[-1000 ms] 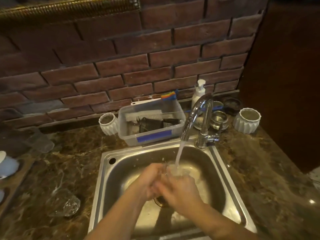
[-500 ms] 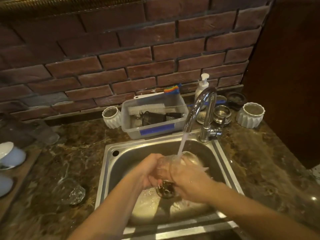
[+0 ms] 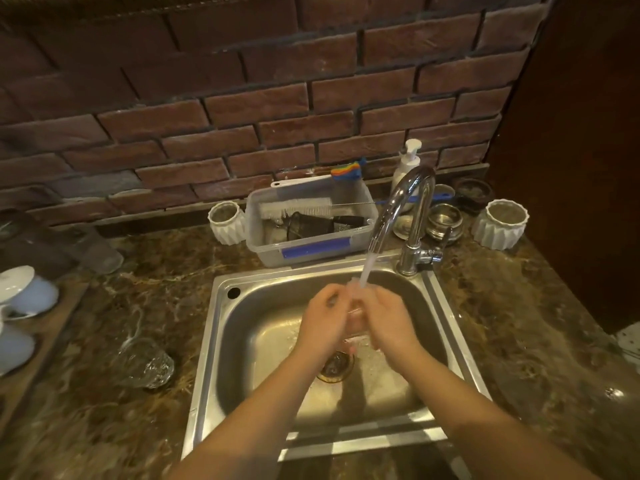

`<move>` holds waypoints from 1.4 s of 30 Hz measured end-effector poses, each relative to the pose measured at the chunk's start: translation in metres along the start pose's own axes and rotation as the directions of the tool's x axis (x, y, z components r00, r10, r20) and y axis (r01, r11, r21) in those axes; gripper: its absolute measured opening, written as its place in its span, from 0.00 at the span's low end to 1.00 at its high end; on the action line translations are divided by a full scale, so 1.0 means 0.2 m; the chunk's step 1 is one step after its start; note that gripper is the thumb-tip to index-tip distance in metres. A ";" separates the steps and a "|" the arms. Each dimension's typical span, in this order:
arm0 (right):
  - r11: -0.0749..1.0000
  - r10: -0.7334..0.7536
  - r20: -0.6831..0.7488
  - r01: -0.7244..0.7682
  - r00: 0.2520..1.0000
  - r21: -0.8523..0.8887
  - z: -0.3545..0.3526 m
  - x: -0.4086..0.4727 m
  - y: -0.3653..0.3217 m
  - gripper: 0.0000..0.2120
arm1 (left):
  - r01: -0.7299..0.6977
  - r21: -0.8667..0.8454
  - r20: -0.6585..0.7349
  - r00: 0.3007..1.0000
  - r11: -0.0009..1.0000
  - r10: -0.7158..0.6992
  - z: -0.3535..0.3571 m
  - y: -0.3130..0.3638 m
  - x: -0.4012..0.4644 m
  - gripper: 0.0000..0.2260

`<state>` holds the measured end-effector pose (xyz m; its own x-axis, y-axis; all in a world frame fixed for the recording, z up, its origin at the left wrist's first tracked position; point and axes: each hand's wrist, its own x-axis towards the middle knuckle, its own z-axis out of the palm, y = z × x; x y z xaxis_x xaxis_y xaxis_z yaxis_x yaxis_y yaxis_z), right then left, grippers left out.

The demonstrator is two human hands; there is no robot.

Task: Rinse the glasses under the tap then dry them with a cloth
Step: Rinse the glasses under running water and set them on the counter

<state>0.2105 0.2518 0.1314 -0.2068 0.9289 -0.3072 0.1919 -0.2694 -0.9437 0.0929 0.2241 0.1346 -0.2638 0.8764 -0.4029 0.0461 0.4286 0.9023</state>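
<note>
Over the steel sink (image 3: 221,341), my left hand (image 3: 323,322) and my right hand (image 3: 389,322) both clasp a small clear glass (image 3: 354,308), which is mostly hidden between them. Water runs from the chrome tap (image 3: 408,209) straight onto the glass rim. A second clear glass (image 3: 145,363) stands on the marble counter left of the sink. No cloth is visible.
Behind the sink is a plastic tub (image 3: 311,220) holding brushes. White ribbed cups (image 3: 227,221) (image 3: 500,223), a soap pump (image 3: 407,164) and metal bowls (image 3: 445,221) line the brick wall. White bowls (image 3: 26,292) sit on a tray at left.
My hands have turned and rubbed the glass under the stream, lifting it slightly toward the spout. The camera has dropped closer; water keeps running.
</note>
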 end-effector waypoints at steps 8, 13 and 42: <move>0.966 0.206 0.073 -0.191 0.976 -0.177 0.07 -0.07 0.17 0.20 | 0.088 0.678 0.390 0.798 0.729 -0.459 -0.07 0.02 -0.01 0.24; 0.982 0.098 0.097 -0.080 0.990 -0.173 0.20 -0.16 0.36 0.17 | -0.014 0.844 0.226 0.916 0.537 -0.332 -0.10 -0.16 -0.02 0.30; 0.286 0.203 0.123 0.062 0.971 -0.956 0.31 -0.41 0.56 0.15 | -0.033 0.148 -0.600 0.791 0.988 0.116 -1.03 -0.74 -0.59 0.35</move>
<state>0.1899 0.1291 0.0432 -0.2802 0.8163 -0.5051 0.9596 0.2232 -0.1715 -0.0816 0.0116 0.0806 -0.7817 0.6116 -0.1217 0.1970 0.4274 0.8824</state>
